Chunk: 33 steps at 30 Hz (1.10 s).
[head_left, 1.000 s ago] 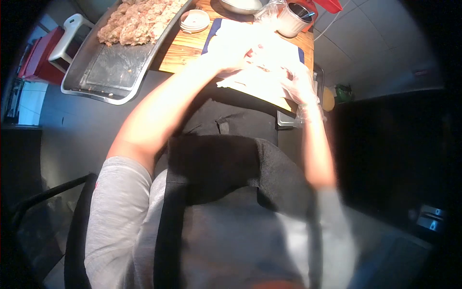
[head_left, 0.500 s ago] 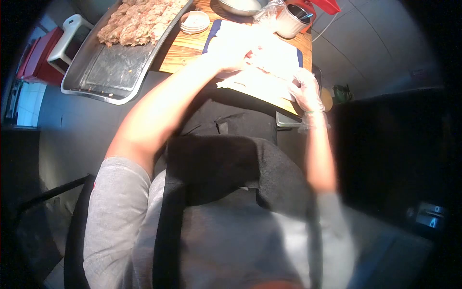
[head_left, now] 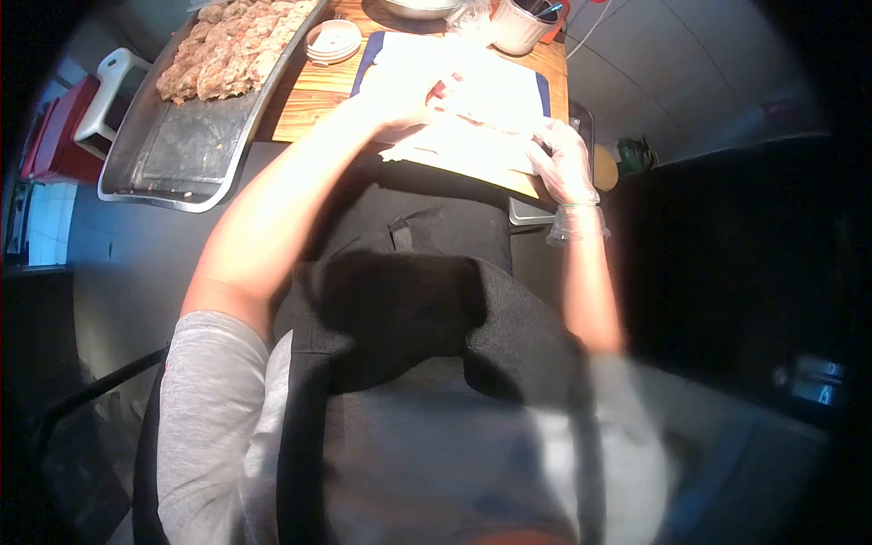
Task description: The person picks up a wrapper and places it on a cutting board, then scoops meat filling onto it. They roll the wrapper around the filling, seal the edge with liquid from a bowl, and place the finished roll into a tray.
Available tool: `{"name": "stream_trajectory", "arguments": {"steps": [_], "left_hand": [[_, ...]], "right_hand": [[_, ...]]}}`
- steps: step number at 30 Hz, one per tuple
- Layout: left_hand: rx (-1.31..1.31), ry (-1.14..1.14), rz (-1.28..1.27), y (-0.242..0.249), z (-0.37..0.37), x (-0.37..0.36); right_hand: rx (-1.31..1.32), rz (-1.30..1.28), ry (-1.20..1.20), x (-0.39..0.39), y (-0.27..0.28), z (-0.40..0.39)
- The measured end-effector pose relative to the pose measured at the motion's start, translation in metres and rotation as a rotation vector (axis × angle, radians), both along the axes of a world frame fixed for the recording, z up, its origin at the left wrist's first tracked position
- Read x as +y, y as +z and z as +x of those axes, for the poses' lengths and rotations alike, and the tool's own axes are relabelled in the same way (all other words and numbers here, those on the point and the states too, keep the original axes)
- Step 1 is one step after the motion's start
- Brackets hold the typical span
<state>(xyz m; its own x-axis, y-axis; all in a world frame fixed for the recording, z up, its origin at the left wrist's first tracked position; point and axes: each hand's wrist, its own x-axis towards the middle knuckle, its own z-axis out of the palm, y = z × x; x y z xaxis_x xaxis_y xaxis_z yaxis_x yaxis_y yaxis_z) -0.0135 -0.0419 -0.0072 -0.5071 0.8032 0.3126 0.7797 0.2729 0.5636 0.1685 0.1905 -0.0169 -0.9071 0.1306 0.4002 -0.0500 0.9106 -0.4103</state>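
My left hand (head_left: 400,86) lies on a pile of thin white sheets (head_left: 481,118) spread over a blue-edged board on the wooden table (head_left: 309,100). Glare washes out its fingers, so its grip is unclear. My right hand (head_left: 563,163), in a clear plastic glove, is at the right edge of the sheets with its fingers curled onto the nearest one. A long metal tray (head_left: 173,195) at the left carries a heap of minced meat (head_left: 227,50) at its far end.
A stack of small white dishes (head_left: 331,41) sits between tray and board. A metal bowl (head_left: 418,7) and a white cup with utensils (head_left: 522,27) stand at the table's far edge. A dark apron covers my lap. Tiled floor lies to the right.
My right hand has moved left, from just off the table edge back onto the sheets. My left hand stays on the pile. The view has shifted slightly, so everything sits higher and further left.
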Motion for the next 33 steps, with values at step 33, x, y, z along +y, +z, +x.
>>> {"name": "stream_trajectory", "arguments": {"steps": [33], "left_hand": [[0.148, -0.194, -0.128, 0.034, -0.002, 0.022]], "right_hand": [[0.150, -0.041, 0.061, 0.006, 0.013, -0.003]]}}
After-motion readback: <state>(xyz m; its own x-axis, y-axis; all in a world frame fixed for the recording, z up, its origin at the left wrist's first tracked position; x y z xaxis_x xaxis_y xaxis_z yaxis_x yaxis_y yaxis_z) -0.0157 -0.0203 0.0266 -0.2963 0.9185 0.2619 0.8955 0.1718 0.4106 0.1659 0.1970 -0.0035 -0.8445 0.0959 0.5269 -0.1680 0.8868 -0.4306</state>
